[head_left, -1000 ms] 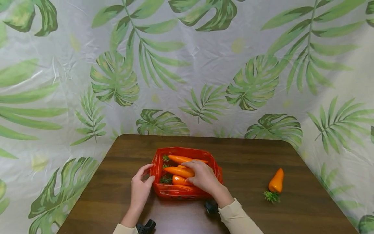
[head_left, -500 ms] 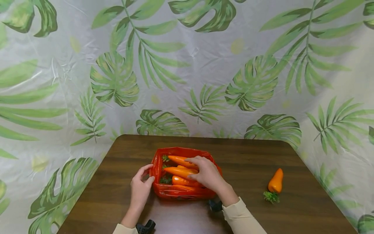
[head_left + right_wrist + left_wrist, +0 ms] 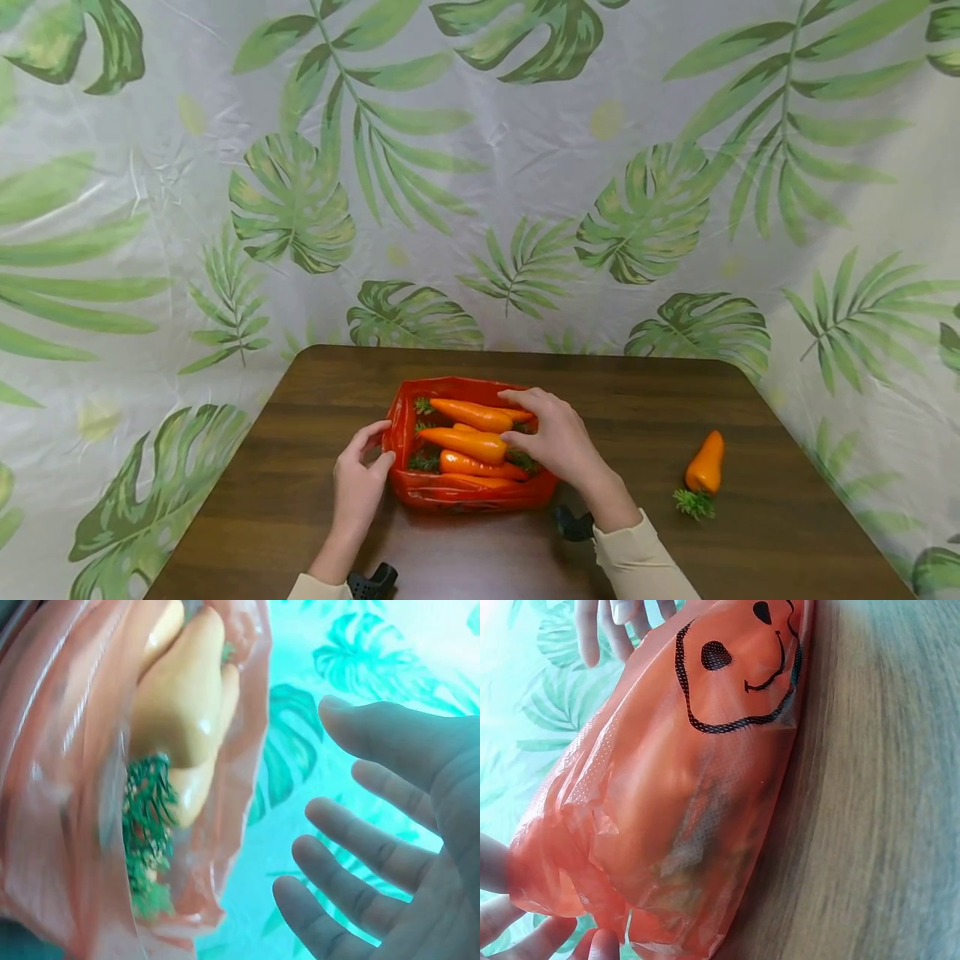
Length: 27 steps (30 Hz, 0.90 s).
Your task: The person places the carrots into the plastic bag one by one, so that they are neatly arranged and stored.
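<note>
In the head view, my left hand is at the left end of a red plastic bag, its thumb and fingers holding the wrinkled edge. The bag lies with its opening upward, and several orange toy carrots with green tops lie inside, tips pointing left. My right hand hovers over the bag's right end, fingers spread and holding nothing. From the right wrist, that hand's fingers appear apart from the bag, beside the carrots' thick ends. The left wrist view shows the bag's printed smiling face.
Farther right on the brown wooden table lies one more orange toy carrot with a green top. A leaf-patterned sheet hangs behind the table. Black wrist devices sit at both wrists.
My right hand has drawn back rightward off the carrots, uncovering their thick ends and green tops. The left hand and the bag stay almost where they were.
</note>
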### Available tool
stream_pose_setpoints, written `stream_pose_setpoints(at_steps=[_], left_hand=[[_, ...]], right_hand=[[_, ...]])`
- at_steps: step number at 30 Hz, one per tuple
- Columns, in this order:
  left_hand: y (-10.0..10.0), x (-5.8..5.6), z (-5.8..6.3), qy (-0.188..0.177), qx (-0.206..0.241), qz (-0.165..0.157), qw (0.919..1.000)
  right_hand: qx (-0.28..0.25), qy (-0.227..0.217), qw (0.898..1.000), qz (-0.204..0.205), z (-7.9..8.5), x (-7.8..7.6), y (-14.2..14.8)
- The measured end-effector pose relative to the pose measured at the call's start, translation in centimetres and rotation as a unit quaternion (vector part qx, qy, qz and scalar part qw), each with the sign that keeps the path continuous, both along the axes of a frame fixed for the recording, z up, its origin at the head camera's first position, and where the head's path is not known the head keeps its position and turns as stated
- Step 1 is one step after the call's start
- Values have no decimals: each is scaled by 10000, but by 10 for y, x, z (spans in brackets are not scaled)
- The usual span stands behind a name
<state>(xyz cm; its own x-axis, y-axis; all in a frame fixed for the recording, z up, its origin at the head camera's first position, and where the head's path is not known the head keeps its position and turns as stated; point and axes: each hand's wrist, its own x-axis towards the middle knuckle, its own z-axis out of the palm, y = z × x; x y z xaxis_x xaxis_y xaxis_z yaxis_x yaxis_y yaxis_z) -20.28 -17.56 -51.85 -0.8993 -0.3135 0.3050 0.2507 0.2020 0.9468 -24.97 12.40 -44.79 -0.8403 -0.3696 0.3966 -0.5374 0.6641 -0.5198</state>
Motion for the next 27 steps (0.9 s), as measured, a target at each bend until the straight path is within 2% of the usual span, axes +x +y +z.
stream_pose_setpoints(at_steps=[10, 16, 27], left_hand=[[0, 2, 3, -166, -38, -24, 9999], [1, 2, 2, -58, -54, -29, 10000], [1, 3, 4, -77, -22, -61, 9999]], right_hand=[[-2, 112, 9992, -374, 7, 4, 27], [-84, 205, 9981, -576, 12, 9, 49], [-170, 261, 9926, -1170, 1, 17, 93]])
